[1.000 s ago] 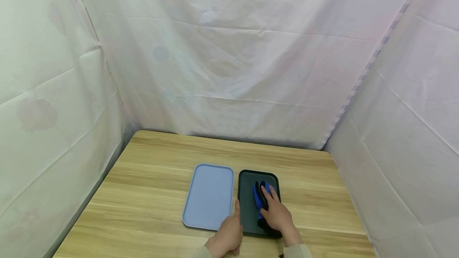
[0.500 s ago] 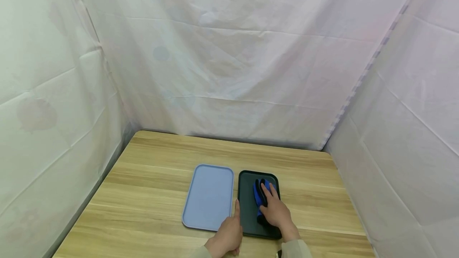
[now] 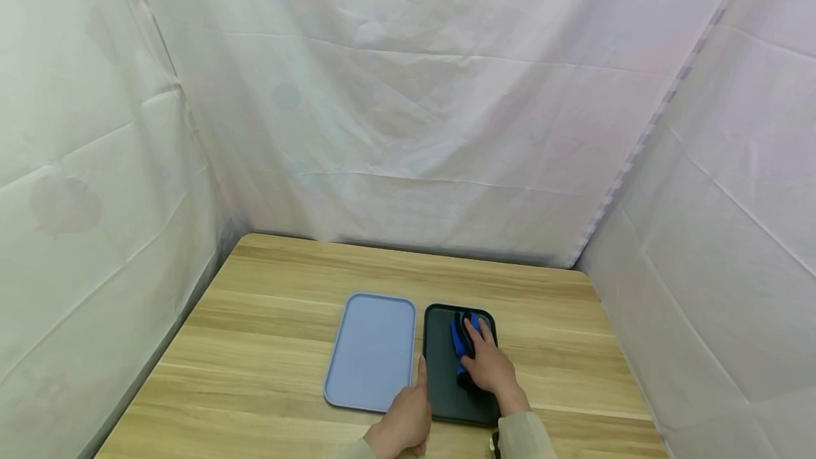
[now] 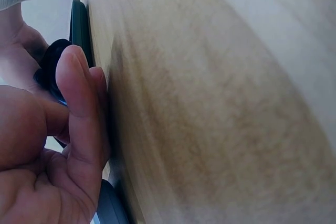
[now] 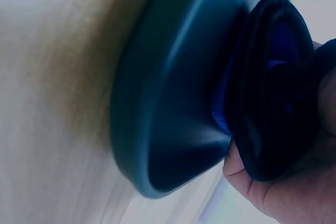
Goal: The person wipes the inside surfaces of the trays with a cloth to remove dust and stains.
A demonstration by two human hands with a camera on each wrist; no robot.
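In the head view my right hand (image 3: 492, 367) grips a soft blue-and-black fabric item (image 3: 460, 346), which looks like a glove, over the dark green tray (image 3: 446, 392). The right wrist view shows the item's black-edged opening (image 5: 273, 93), with my thumb and fingers around it and the tray's raised rim (image 5: 131, 114) beside it. At the tray's left edge lies my left hand (image 3: 406, 416), its index finger straight along the rim. The other fingers bend underneath, as the left wrist view shows of the hand (image 4: 79, 129); nothing is held in it.
A light blue tray (image 3: 372, 353) lies left of the green one, a narrow gap between them. Both are on a wood-grain table (image 3: 268, 331). Pale fabric walls (image 3: 408, 126) stand behind and at both sides. A small dark device (image 3: 495, 445) sits at my right sleeve.
My right hand and the blue-and-black item have slid a little forward, toward the far end of the green tray. The left hand and both trays stay put.
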